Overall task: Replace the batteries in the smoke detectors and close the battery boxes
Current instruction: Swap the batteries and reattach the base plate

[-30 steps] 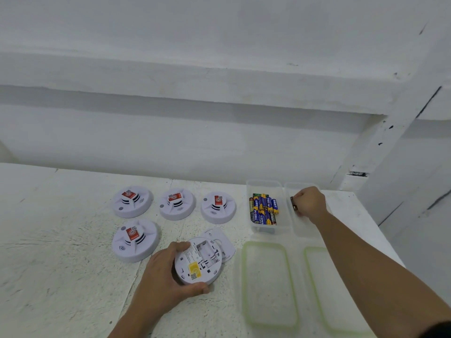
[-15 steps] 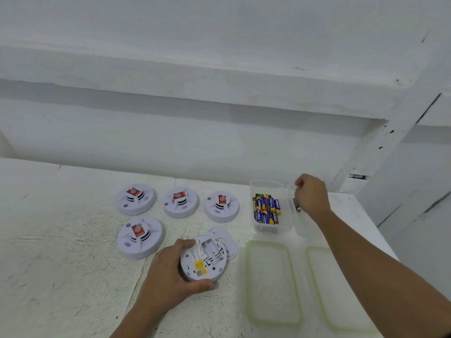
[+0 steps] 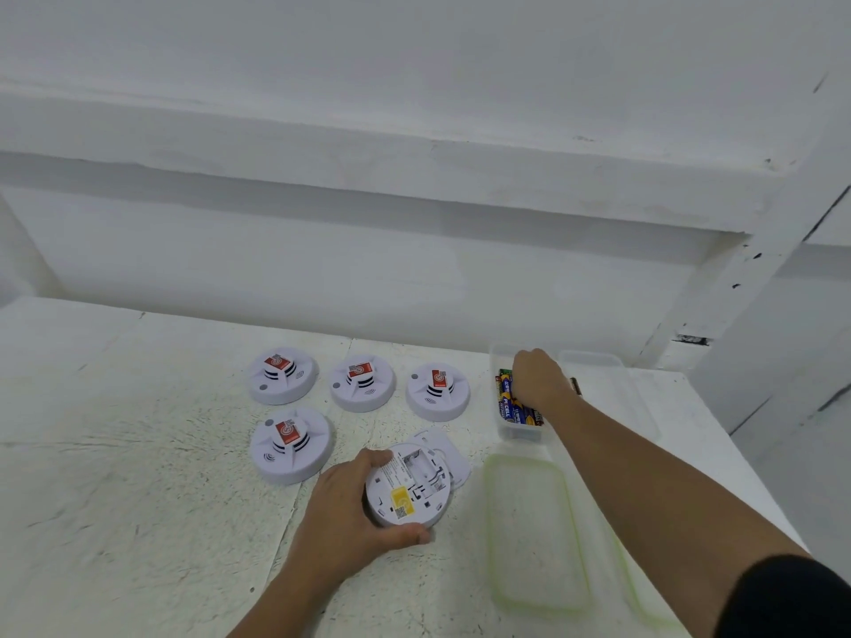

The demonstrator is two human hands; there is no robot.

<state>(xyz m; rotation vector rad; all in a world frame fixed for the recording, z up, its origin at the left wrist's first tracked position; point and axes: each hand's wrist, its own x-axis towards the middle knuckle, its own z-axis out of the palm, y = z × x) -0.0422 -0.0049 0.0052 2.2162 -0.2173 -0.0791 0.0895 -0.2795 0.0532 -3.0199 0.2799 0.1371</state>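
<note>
The big white table [image 3: 115, 499] holds everything. Two clear lids [image 3: 534, 531] with green rims lie flat at the near right. Just behind them stand two clear boxes [image 3: 617, 398]. There are five smoke detectors. Four [image 3: 291, 446] sit face up in the middle. The left hand [image 3: 345, 513] grips the fifth one [image 3: 410, 488], turned on its back with its battery slot open. The right hand [image 3: 536, 377] dips into the left box over the small batteries [image 3: 509, 402]. I cannot tell if its fingers hold one.

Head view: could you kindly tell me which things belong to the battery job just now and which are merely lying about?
In use: overturned detector, left hand, right hand, battery box, loose cover.
Lying idle: four upright detectors, two lids, second box.
</note>
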